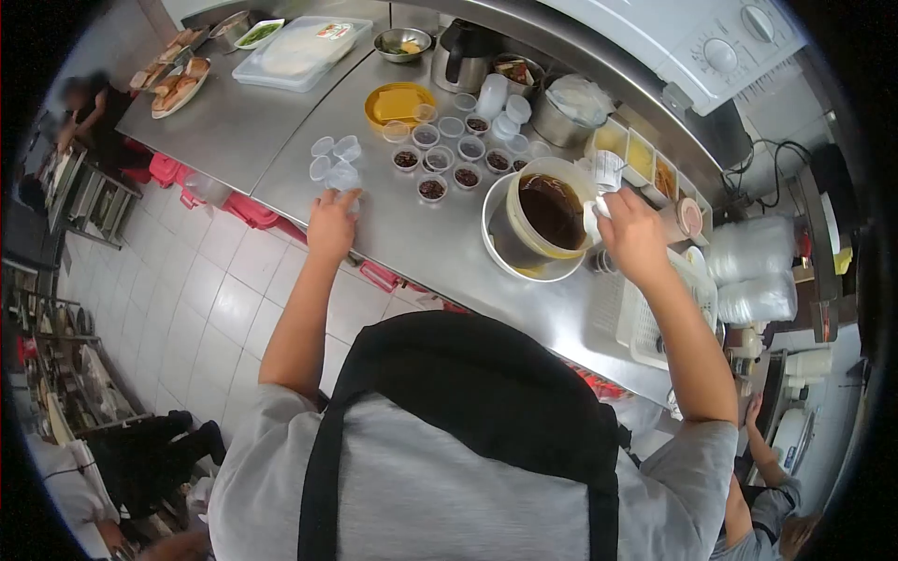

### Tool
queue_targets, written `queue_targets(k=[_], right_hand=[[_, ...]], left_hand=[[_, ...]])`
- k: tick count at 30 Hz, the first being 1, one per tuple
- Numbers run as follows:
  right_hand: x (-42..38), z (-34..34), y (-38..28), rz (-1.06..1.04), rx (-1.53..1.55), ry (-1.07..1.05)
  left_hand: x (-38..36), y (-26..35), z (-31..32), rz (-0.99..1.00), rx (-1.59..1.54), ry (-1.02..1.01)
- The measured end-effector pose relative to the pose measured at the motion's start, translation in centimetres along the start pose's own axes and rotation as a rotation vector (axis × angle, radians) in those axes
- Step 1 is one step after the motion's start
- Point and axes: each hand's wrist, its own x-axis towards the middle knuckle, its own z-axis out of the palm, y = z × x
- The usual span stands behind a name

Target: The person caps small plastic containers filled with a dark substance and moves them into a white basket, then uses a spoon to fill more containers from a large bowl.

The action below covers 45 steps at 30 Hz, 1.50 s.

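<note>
My left hand [334,222] is at the table's front edge, its fingers closed around a small clear plastic cup [343,176]. More clear cups [322,147] stand just beyond it. My right hand [634,234] is closed on a white object [593,221] at the rim of a bucket; its kind is partly hidden by the fingers. The bucket [513,224] holds dark brown liquid and sits in a white bowl [494,245]. Between my hands are several small cups with dark contents [431,190], some with clear lids [438,160].
A yellow dish [376,103], a steel jug [452,70] and a steel pot [561,124] stand at the back. To the right are food containers [639,159] and a white basket [645,323]. A bread plate [182,89] sits far left. Other people [89,103] are nearby.
</note>
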Motion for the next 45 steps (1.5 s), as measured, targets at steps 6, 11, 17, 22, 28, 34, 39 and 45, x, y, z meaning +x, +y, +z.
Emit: queue_targets(k=[6, 11, 17, 22, 28, 34, 39, 45], right_hand=[[-1.2, 1.3, 1.8, 0.373, 0.206, 0.003], [-1.7, 0.6, 2.4, 0.744, 0.563, -0.002], [-3.0, 0.9, 4.4, 1.121, 1.025, 0.033], [-3.6, 0.8, 5.1, 1.221, 1.139, 0.096], [-4.1, -1.0, 6.2, 1.218, 1.149, 0.161], [-2.9, -6.4, 6.5, 1.066, 1.077, 0.255], [-0.5, -9.8, 2.9, 0.829, 0.741, 0.341], [-0.1, -11.7, -3.9, 0.029, 0.019, 0.436]], left_hand=[[1.2, 2.0, -4.0, -0.121, -0.561, 0.04], [2.0, 6.5, -8.3, -0.21, -1.145, -0.122], [3.6, 10.4, -8.7, -0.03, -1.267, -0.092], [4.6, 13.3, -8.4, 0.096, -1.224, -0.05], [5.4, 17.3, -9.3, 0.239, -1.034, -0.032], [5.6, 21.2, -8.8, 0.302, -0.72, -0.027], [5.5, 24.5, -7.3, 0.332, -0.808, -0.097], [5.3, 25.4, -7.2, 0.224, -0.998, -0.196]])
